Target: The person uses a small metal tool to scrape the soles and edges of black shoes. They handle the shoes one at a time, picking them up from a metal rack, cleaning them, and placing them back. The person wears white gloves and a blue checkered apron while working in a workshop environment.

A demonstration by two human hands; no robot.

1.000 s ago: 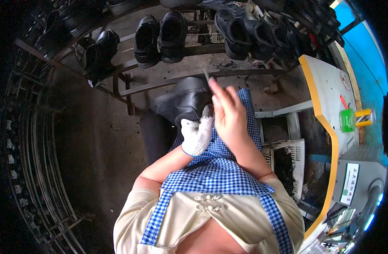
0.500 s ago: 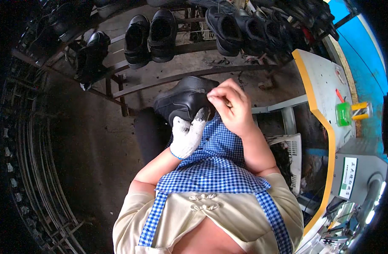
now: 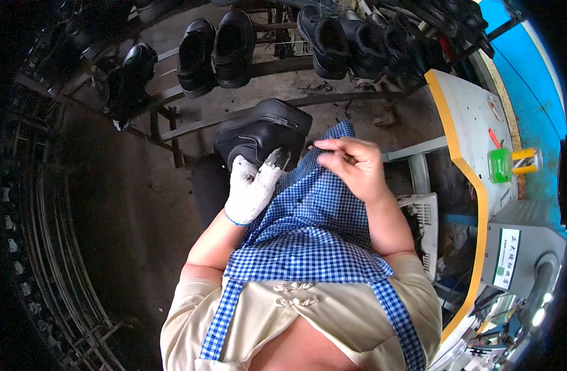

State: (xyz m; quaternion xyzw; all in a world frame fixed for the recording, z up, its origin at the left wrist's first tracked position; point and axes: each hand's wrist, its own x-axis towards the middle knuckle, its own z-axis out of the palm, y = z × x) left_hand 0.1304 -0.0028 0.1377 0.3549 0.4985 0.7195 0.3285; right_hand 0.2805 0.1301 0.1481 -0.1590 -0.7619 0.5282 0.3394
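Note:
A black leather shoe (image 3: 265,127) rests on my lap at the edge of my blue checked apron (image 3: 308,229), its sole side up and away from me. My left hand (image 3: 252,185), in a white work glove, grips the shoe at its near end. My bare right hand (image 3: 353,164) hovers just right of the shoe over the apron. Its fingers are pinched together on something small and dark that I cannot make out.
A metal rack (image 3: 259,68) with several black shoes runs across the top. A curved wire frame (image 3: 42,247) fills the left. On the right stands a grey table with a yellow edge (image 3: 466,167), holding a green container (image 3: 500,166). A white crate (image 3: 427,222) sits below it.
My right hand has come off the top of the shoe and drawn back to the right. The shoe's upper is now uncovered. The gloved left hand keeps its hold.

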